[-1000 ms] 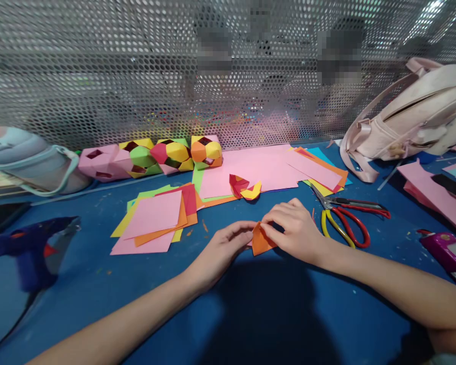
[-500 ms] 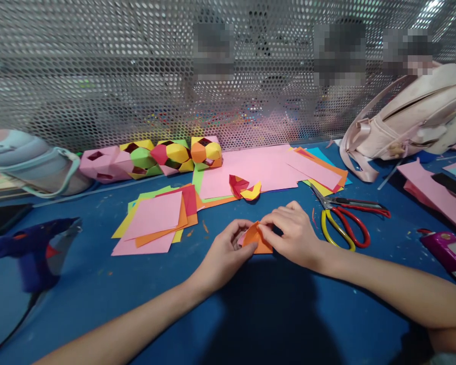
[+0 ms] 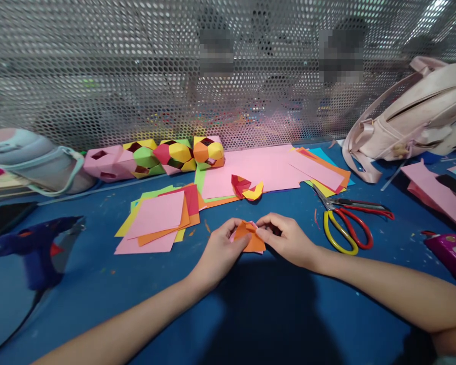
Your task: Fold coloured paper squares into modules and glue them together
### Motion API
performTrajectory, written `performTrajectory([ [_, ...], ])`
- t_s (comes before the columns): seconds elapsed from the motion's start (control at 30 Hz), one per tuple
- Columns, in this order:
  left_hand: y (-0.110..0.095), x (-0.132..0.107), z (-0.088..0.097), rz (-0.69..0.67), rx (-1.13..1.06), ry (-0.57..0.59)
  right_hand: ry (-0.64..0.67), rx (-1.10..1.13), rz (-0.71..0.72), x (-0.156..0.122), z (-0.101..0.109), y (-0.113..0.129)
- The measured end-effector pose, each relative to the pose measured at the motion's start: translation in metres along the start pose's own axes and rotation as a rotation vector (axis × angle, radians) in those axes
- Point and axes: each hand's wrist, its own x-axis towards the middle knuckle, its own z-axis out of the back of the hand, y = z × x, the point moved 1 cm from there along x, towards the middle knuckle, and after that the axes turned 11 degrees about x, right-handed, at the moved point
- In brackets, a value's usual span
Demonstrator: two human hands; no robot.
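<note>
Both hands meet over a small folded orange paper piece (image 3: 251,239) with a pink layer under it, low on the blue table (image 3: 251,314). My left hand (image 3: 221,252) pinches its left edge with thumb and fingers. From the right, my right hand (image 3: 289,239) pinches the top right corner. The piece rests on or just above the table. A folded red and yellow paper unit (image 3: 247,188) lies a little behind the hands.
A stack of coloured paper squares (image 3: 157,219) lies to the left, larger pink sheets (image 3: 266,167) behind. Several folded paper balls (image 3: 155,154) line the perforated metal wall. Scissors (image 3: 345,223) lie right, a pink bag (image 3: 414,116) far right, a blue glue gun (image 3: 34,248) left.
My left hand has closed onto the orange piece's left edge. The piece has turned flatter and shifted slightly left, and both hands now pinch it closer together.
</note>
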Motion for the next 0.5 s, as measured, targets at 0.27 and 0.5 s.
performTrajectory([
  [0.27, 0.0022, -0.0005, -0.0010, -0.122, 0.155, 0.049, -0.047, -0.043, 0.078, 0.0007, 0.0013, -0.0023],
  [0.5, 0.0029, -0.0012, 0.0003, -0.145, 0.261, 0.037, -0.061, -0.127, 0.215, 0.0012, 0.0013, -0.0015],
])
